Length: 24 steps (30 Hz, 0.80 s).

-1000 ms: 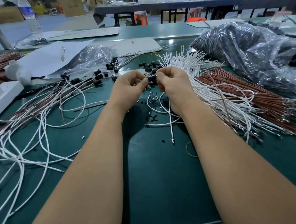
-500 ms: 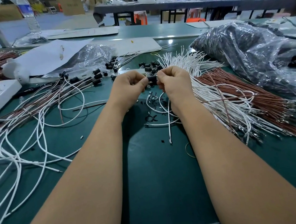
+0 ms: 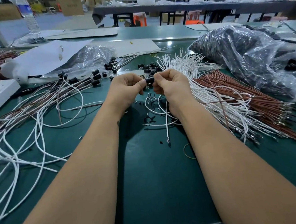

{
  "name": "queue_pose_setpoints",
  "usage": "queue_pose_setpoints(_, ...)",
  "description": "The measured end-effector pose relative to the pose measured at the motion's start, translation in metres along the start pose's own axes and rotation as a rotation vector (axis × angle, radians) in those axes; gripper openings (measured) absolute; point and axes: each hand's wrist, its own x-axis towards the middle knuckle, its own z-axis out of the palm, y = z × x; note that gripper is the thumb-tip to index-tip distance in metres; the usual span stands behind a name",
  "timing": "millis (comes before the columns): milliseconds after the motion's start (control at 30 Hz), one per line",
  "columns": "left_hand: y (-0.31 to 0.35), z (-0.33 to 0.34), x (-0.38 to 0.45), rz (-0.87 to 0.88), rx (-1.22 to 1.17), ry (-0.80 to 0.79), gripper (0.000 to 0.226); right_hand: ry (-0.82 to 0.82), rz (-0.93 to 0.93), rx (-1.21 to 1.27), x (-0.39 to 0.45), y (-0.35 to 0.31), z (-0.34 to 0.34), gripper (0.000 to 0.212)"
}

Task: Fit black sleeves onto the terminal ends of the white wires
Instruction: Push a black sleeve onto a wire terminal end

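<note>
Head view: both forearms reach forward over the green table (image 3: 159,183), fists knuckle to knuckle. The left hand (image 3: 126,90) and right hand (image 3: 171,86) each pinch one end of a black sleeve (image 3: 149,80) held between them above the table. Against the frame half a second earlier, the pose is unchanged. The sleeve's long axis lies left-right. A white wire (image 3: 166,121) hangs below the right hand, its terminal end toward the person.

A factory assembly hall: long green workbenches (image 3: 158,174), bundled wires (image 3: 241,93), stacked cardboard boxes (image 3: 71,3) behind
</note>
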Motion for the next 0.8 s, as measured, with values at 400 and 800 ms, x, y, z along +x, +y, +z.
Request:
queue_pose_setpoints(400,0.008,0.008,-0.002,0.084,-0.01,0.037,0.008,0.007,0.012,-0.099,0.001,-0.004,0.008,0.028)
queue_pose_setpoints(800,-0.002,0.009,0.003,0.049,0.204,0.049,0.01,0.117,-0.015,-0.046,0.004,0.0,0.001,0.017)
